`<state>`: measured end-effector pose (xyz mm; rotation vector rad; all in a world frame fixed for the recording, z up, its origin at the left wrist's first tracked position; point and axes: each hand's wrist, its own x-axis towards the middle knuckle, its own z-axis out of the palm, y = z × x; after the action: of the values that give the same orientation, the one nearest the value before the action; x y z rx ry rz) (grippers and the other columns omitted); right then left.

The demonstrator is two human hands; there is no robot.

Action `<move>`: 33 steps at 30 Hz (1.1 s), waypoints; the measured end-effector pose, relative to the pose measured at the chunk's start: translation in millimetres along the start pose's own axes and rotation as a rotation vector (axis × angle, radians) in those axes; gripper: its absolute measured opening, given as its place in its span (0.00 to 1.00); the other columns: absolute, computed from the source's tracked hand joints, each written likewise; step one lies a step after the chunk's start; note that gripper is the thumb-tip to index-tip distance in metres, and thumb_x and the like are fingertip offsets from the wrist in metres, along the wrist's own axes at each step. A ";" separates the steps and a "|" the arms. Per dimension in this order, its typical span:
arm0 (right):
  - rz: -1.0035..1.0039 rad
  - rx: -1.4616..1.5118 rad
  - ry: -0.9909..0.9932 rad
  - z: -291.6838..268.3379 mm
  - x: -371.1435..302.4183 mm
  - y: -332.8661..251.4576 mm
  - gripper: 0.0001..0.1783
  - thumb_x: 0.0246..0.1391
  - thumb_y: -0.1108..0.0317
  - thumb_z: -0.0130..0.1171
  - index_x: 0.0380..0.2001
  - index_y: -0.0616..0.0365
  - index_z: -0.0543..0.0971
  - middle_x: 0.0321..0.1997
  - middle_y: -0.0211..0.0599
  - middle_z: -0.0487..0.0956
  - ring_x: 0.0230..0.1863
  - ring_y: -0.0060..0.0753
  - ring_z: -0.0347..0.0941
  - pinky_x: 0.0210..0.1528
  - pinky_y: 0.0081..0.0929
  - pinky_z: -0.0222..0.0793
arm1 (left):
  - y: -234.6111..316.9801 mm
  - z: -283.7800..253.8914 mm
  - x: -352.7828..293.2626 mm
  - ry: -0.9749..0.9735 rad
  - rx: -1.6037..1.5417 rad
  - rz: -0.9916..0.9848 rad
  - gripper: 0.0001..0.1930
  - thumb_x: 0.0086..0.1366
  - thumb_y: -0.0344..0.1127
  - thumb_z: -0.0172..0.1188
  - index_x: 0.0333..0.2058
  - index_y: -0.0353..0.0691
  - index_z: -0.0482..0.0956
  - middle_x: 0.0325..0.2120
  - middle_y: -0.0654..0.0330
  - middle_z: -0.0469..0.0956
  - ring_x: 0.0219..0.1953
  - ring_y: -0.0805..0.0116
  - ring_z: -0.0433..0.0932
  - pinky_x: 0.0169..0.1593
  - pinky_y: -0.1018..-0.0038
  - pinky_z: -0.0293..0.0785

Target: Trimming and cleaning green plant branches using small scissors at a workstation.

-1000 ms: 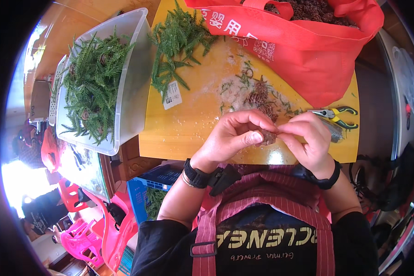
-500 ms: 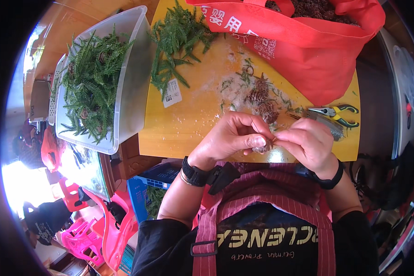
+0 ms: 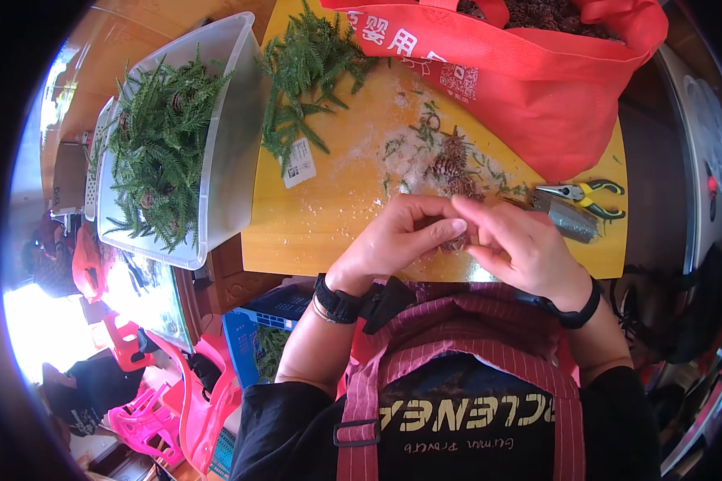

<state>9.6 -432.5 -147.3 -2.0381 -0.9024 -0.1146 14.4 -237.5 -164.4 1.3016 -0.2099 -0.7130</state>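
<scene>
both hands meet at the near edge of the yellow table (image 3: 329,232). the left hand (image 3: 397,240) is curled, its fingers pinched with the thumb on a small brown pine cone (image 3: 456,240) that is mostly hidden between the hands. the right hand (image 3: 525,248) is half closed, its fingertips pressing on the same cone from the other side. more pine cones (image 3: 453,164) lie just beyond, yellow-handled pliers (image 3: 586,196) to the right, a clear bin of green sprigs (image 3: 164,152) well to the left.

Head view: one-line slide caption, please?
Left hand and right hand pinch a small pine cone over a yellow board.
</scene>
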 end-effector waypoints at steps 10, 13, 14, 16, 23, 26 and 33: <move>0.012 -0.165 -0.160 -9.8 -3.0 1.6 0.24 0.34 0.68 0.66 0.40 0.51 0.75 0.23 0.31 0.67 0.21 0.32 0.68 0.23 0.28 0.66 | -10.9 -1.5 2.2 -0.017 0.022 -0.070 0.09 0.58 0.32 0.60 0.34 0.32 0.77 0.24 0.65 0.76 0.29 0.82 0.72 0.35 0.83 0.69; 0.029 -0.190 -0.097 -11.5 -1.4 -0.1 0.19 0.35 0.66 0.65 0.36 0.50 0.74 0.22 0.30 0.68 0.21 0.34 0.70 0.23 0.29 0.69 | -9.3 -1.0 1.2 -0.006 -0.077 -0.025 0.09 0.55 0.30 0.63 0.33 0.32 0.77 0.26 0.63 0.78 0.31 0.80 0.74 0.37 0.82 0.71; 0.015 -0.207 -0.079 -11.7 -2.2 0.6 0.19 0.34 0.66 0.66 0.35 0.51 0.75 0.22 0.30 0.68 0.21 0.33 0.70 0.23 0.28 0.67 | -8.3 -0.5 1.5 -0.007 -0.077 -0.025 0.09 0.55 0.30 0.63 0.33 0.32 0.77 0.26 0.63 0.78 0.31 0.80 0.74 0.37 0.82 0.71; 0.000 -0.223 -0.062 -12.6 -2.8 1.2 0.19 0.33 0.67 0.66 0.34 0.52 0.76 0.22 0.30 0.68 0.21 0.32 0.69 0.23 0.26 0.66 | -6.8 0.6 1.3 0.018 -0.047 -0.038 0.09 0.53 0.28 0.64 0.33 0.33 0.77 0.28 0.61 0.79 0.32 0.79 0.76 0.38 0.82 0.73; 0.201 0.017 0.119 -15.7 2.1 3.2 0.28 0.31 0.72 0.70 0.41 0.53 0.72 0.26 0.29 0.72 0.25 0.24 0.71 0.27 0.19 0.66 | -3.7 1.8 0.5 0.134 -0.038 0.057 0.10 0.58 0.27 0.58 0.39 0.33 0.75 0.30 0.58 0.79 0.29 0.75 0.77 0.30 0.81 0.74; 0.292 0.222 0.186 -13.8 -2.3 9.1 0.30 0.33 0.73 0.70 0.44 0.56 0.70 0.29 0.28 0.73 0.29 0.18 0.70 0.30 0.16 0.65 | -3.4 2.6 -0.9 0.115 -0.158 0.138 0.10 0.59 0.30 0.57 0.40 0.34 0.74 0.31 0.57 0.78 0.29 0.74 0.77 0.30 0.81 0.74; 0.344 0.669 0.008 -8.1 -5.8 15.4 0.13 0.45 0.75 0.62 0.35 0.62 0.71 0.36 0.34 0.70 0.36 0.21 0.67 0.39 0.17 0.64 | -5.9 5.9 -1.7 0.073 -0.214 0.149 0.13 0.59 0.35 0.59 0.39 0.34 0.74 0.31 0.56 0.78 0.29 0.72 0.78 0.30 0.80 0.74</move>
<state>17.2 -447.2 -155.2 -1.5238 -0.4784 0.3279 7.8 -241.9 -167.8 1.0930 -0.1648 -0.5447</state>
